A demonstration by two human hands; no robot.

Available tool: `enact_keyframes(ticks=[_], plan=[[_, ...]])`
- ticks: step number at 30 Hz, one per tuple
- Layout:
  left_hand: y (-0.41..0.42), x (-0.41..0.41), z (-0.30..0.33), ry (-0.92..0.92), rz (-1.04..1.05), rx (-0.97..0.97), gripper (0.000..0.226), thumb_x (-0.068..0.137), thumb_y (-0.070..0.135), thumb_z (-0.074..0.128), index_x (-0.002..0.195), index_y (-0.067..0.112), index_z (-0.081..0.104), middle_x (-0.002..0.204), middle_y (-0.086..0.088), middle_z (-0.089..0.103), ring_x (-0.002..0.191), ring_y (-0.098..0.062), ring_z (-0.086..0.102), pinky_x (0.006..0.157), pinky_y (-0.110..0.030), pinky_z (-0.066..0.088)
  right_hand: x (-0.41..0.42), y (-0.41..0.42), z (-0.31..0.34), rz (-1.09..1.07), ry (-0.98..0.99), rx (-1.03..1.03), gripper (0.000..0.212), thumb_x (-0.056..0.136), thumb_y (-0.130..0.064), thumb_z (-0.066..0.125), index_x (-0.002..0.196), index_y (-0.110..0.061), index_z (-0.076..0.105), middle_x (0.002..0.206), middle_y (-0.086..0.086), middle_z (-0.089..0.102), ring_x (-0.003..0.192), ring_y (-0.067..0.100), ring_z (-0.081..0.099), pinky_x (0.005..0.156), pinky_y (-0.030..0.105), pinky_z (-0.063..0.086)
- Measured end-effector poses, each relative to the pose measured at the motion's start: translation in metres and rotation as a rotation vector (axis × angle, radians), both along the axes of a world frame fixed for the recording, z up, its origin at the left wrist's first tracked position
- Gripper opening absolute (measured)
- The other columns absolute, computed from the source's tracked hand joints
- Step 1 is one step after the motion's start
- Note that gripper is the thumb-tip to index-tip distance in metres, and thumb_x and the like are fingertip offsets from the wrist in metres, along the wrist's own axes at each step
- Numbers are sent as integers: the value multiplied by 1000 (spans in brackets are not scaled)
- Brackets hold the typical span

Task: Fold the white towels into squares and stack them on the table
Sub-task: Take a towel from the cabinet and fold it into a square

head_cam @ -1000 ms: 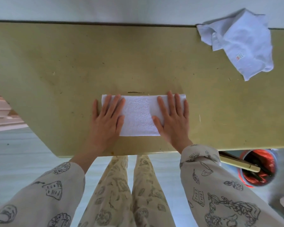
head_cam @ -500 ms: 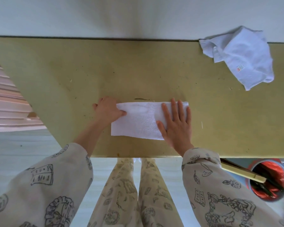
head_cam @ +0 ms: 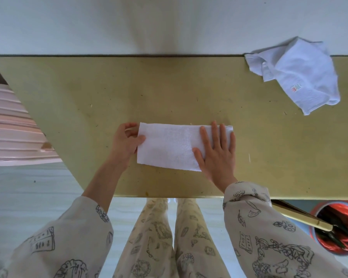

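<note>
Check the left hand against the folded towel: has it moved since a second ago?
Yes. The left hand slid off the folded towel leftward to its left end, where it now pinches that edge; the right hand stays flat on it.

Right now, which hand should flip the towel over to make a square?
Probably the left hand: it already pinches the left end of the folded white towel, ready to lift it across. The right hand lies flat on the other end, pinning it down.

A folded white towel (head_cam: 170, 146) is laid flat on the tabletop (head_cam: 88, 93). Its left end is pinched by the left hand (head_cam: 127, 141), while its right end is pressed flat by the right hand (head_cam: 216, 155). A crumpled towel (head_cam: 295, 77) is seen at the far right edge.
</note>
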State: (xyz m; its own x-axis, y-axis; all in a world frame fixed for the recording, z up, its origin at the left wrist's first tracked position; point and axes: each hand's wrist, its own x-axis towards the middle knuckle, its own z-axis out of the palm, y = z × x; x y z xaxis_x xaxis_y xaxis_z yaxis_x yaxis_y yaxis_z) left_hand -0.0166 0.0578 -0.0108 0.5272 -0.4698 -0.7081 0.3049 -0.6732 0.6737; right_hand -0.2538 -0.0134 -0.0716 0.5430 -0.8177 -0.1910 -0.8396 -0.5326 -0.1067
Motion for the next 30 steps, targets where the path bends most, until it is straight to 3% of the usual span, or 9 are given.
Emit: enact_keyframes(ticks=[4,9,15,18,21,26,30], plan=[[-8,2,1,-12,25,-76,43,84,-4,56,121,16,46,108,-2,64,91,-16,61,69,-26,48,0,0,0,11,3,-16,62,92,-53,22,147,-23,20,154,13,21,141,31,12,112,51,8],[-9,3,-2,-12,4,95,37,87,14,62,122,5,54,104,-9,65,73,-15,60,56,-22,43,0,-1,1,10,5,-3,62,93,-53,17,147,-23,17,154,13,20,141,31,11,113,51,6],[-15,1,3,-13,-130,114,28,89,11,56,117,5,58,102,-7,66,79,-16,60,62,-23,45,0,-2,2,5,-8,19,63,94,-55,6,147,-23,19,154,13,21,141,30,12,113,51,7],[-16,2,8,24,-182,82,26,90,9,48,114,9,58,84,-1,62,70,-15,55,66,-28,47,0,-2,2,5,-10,21,62,94,-55,7,146,-23,21,154,13,22,141,30,11,113,52,8],[-17,7,12,95,-165,68,34,88,5,40,113,16,61,64,6,56,50,-8,49,55,-25,43,0,-1,2,12,-6,15,62,95,-55,8,146,-23,21,153,13,22,141,30,12,113,52,8],[-16,13,19,23,-280,32,26,93,8,47,111,19,62,88,-3,69,71,-15,66,57,-24,54,0,-2,2,7,-1,20,63,94,-55,7,146,-22,23,153,13,23,141,30,12,112,52,9],[-21,15,17,-50,-355,46,29,89,-3,47,107,14,63,87,-9,69,73,-20,68,59,-25,57,0,-1,1,5,6,29,63,94,-56,6,146,-23,20,154,12,21,141,30,10,113,52,8]])
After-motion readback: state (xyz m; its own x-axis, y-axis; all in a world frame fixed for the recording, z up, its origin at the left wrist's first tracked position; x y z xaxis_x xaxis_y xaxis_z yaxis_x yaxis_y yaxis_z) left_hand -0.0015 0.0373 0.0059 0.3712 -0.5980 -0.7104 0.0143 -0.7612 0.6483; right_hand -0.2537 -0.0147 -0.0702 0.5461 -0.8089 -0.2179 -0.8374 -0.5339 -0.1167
